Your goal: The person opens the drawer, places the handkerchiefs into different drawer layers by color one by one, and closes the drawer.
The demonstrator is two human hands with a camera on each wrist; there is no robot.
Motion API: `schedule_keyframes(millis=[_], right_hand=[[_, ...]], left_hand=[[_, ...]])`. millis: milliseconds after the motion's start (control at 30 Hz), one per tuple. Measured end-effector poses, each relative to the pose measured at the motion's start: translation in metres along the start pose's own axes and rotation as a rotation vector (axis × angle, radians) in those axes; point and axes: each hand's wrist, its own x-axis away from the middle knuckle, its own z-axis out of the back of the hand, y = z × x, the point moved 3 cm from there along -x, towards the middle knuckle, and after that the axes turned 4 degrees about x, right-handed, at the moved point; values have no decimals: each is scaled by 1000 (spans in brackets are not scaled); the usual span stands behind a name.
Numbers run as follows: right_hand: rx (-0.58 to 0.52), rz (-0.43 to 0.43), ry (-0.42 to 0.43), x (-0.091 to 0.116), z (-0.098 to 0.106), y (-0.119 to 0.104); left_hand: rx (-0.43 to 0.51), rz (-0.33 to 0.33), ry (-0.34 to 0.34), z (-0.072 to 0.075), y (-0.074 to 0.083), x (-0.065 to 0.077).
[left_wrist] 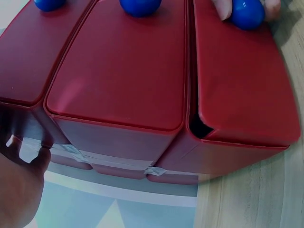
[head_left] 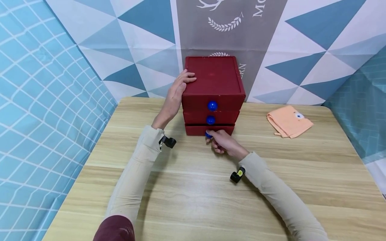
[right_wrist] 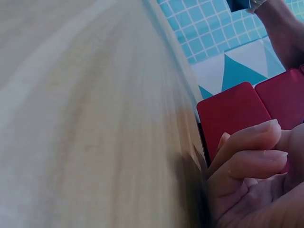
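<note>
A dark red drawer unit (head_left: 212, 75) with three stacked drawers, each bearing a round blue knob, stands at the back of the table. My left hand (head_left: 176, 93) rests against the unit's upper left side, its fingertips over the top edge. Low at the front, my right hand (head_left: 224, 142) pinches the blue knob (left_wrist: 248, 13) of the bottom drawer (left_wrist: 244, 80) between thumb and finger. That drawer sits slightly forward, with a dark gap along its upper edge. Both the middle knob (head_left: 210, 119) and the top knob (head_left: 212, 106) are untouched, their drawers flush.
A folded orange cloth (head_left: 289, 122) lies on the wooden table (head_left: 193, 197) right of the unit. Behind the unit is a patterned wall covering (head_left: 144, 43); a blue grid-patterned sheet (head_left: 39, 110) borders the left. Clear tape (left_wrist: 118, 161) runs across the unit's side.
</note>
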Motion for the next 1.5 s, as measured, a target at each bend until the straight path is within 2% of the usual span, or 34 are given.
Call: schedule_keyframes(millis=[267,533,700,833,1100,1500], right_hand=[[11,-4,-3,7,-4,4],[61,-10,10,18,-8,7],[83,5,7,24,-9,8],[86,15,2,27,-11,10],[107,9,6,33,-15,14],[87,-7,-15,47,-24,21]], left_hand=[[-5,2,-7,1,-1,1],[-10,-25,8,3,-32,-3],[-16,-34,9,4,-39,-4],[-4,-33,8,3,-33,-4],[6,19,-4,0,2,0],[3,6,2,0,1,0]])
